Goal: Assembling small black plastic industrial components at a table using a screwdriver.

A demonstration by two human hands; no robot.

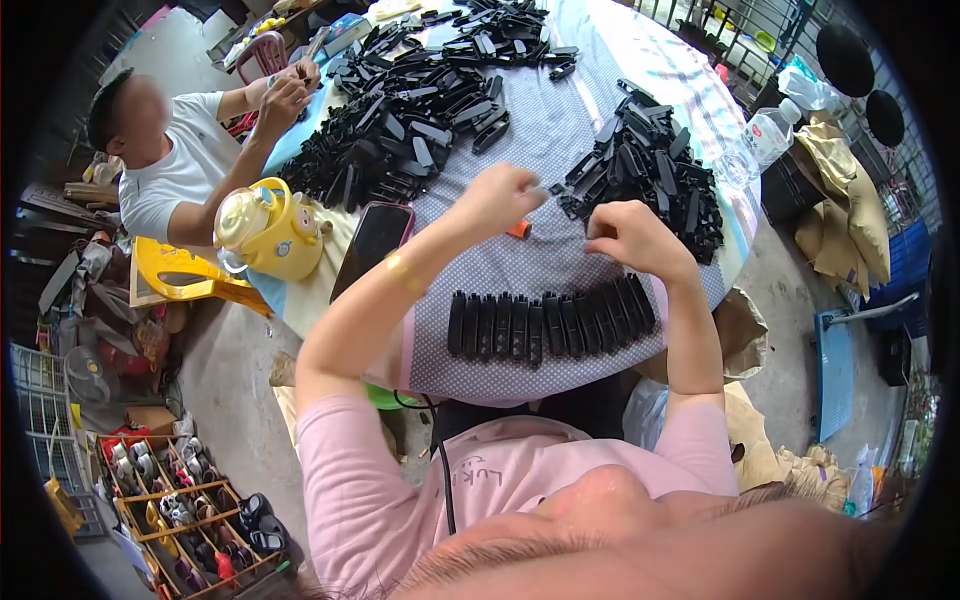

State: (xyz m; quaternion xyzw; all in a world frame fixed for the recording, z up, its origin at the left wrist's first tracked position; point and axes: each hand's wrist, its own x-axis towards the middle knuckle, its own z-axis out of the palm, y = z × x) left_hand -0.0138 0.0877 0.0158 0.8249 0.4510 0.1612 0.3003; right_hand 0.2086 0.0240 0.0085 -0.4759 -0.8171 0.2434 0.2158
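Over the middle of the cloth-covered table, my left hand [500, 203] is closed, its fingers curled and slightly blurred; what they hold, if anything, is hidden. A small orange piece [520, 230] shows just below it. To its right, my right hand [638, 236] is also closed, thumb bent toward the fingers, and any part inside is hidden. Beside that hand spreads a pile of black plastic parts [650, 160]. Nearer to me, a row of long black plastic pieces [550, 325] stands side by side along the table's front edge.
A larger heap of black parts [400, 120] covers the far left. A dark-screened phone [372, 250] and yellow jug [275, 235] sit left. Across the left edge, another person [185, 150] handles something small. A plastic bottle [770, 135] stands right; a shoe rack [190, 510] is lower left.
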